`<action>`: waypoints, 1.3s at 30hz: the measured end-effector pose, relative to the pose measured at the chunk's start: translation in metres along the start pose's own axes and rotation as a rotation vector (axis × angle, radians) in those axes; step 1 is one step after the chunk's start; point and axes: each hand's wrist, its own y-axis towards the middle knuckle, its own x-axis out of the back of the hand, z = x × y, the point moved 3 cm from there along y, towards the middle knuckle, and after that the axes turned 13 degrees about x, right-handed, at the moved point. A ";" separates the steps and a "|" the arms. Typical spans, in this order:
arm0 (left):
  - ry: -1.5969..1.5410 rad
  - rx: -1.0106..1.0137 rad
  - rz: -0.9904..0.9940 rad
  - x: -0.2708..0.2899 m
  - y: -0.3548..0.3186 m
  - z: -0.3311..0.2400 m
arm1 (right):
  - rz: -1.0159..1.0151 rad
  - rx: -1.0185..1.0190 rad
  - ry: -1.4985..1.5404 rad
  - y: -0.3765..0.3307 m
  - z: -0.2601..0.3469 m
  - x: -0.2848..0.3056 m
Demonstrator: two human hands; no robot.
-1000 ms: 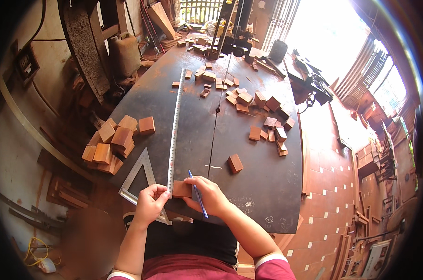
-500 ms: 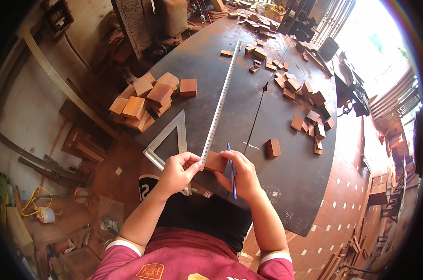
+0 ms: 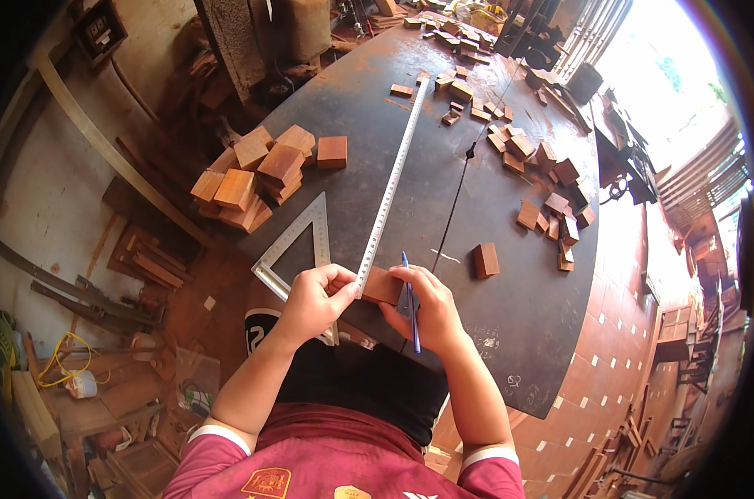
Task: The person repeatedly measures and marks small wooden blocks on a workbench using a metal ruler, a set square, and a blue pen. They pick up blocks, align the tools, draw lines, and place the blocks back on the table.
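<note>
A long white ruler (image 3: 392, 183) stretches away from me over the dark tabletop. Its near end is pinched by my left hand (image 3: 314, 301), thumb on top, and lies along the left side of a reddish-brown wooden block (image 3: 383, 284). Fingers of my right hand (image 3: 435, 309) steady that block from the right. The same hand carries a blue pen (image 3: 411, 301), upright between thumb and fingers; whether its tip touches the wood cannot be made out. Left of the ruler lies a metal set square (image 3: 320, 229), partly covered by my left hand.
Stacked wooden blocks (image 3: 256, 179) stand at the table's left edge. More loose blocks (image 3: 551, 208) lie along the right side and far end, with a single block (image 3: 485, 260) nearer my right hand. A dark seam (image 3: 456, 212) crosses the tabletop (image 3: 518, 324).
The ruler has slid slightly toward me, and a small block shows at its far end. Both hands keep nearly the same hold; the whole view has shifted a little.
</note>
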 end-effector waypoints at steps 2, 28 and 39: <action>0.000 -0.002 -0.002 0.000 0.000 -0.001 | -0.015 0.002 -0.010 0.001 0.003 0.001; -0.021 -0.037 -0.036 -0.001 0.003 0.002 | -0.085 -0.311 0.484 0.011 -0.007 -0.012; -0.041 -0.053 -0.068 -0.004 0.003 0.003 | -0.084 -0.261 0.359 0.012 -0.007 -0.017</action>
